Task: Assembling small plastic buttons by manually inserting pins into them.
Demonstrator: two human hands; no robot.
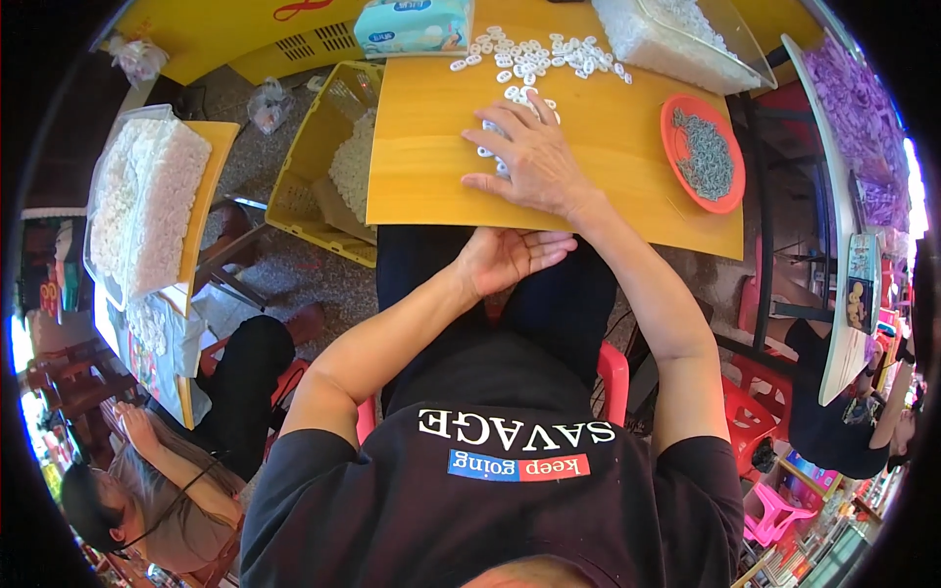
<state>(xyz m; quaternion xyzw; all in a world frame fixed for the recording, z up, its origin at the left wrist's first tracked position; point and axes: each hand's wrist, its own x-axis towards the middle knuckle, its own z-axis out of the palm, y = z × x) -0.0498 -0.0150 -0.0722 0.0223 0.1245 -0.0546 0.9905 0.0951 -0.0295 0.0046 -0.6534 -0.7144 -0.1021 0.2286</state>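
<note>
right hand [534, 162] is palm down on the table [421, 137], fingers spread loosely over a few small white pieces [501, 167]; it is not clenched, though whether anything sits beneath the palm i cannot tell. left hand [502, 263] is turned palm up just below the table's near edge, fingers straight and relaxed, with nothing visible in it; i cannot tell whether it touches the edge.

the white pieces are small rounded ovals with holes. more lie near the right fingertips, and a scattered pile [534, 67] spreads toward the far side of the table. behind that pile, on the left, is a teal tissue pack [417, 29]; on the right is a clear tub [750, 67] filled with white bits. an orange-red plate [721, 202] of grey bits [708, 157] rests near the table's right edge.

left of the table, a yellow crate [302, 165] stands on the floor, partly filled with white bits. farther left, a clear bin [184, 201] heaped with white bits rests on a side table. a co-worker [167, 490] sits at lower left; a pink stool [779, 514] stands at lower right.
</note>
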